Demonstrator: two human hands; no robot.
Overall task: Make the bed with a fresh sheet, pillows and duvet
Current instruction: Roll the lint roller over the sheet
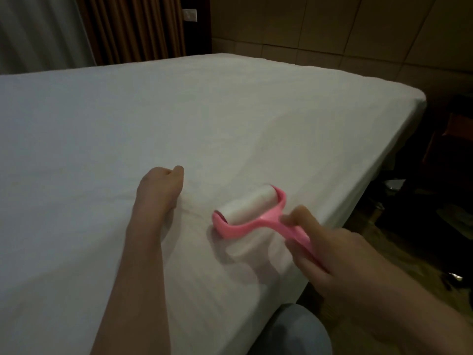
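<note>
A white sheet (179, 119) covers the whole mattress and lies mostly smooth. My left hand (160, 188) rests on the sheet near the bed's right side with its fingers curled under, and small creases run out beside it. Whether it pinches the cloth is hidden. My right hand (330, 254) grips the pink handle of a lint roller (245, 211). The roller's white drum lies on the sheet just right of my left hand, close to the mattress edge. No pillows or duvet are in view.
The bed's right edge (378, 175) drops to a dark wooden floor with small dark items (453, 278) on it. Brown curtains (133, 26) hang behind the bed at the back left. A panelled wall (332, 29) stands at the back right. My knee (302, 331) is against the bedside.
</note>
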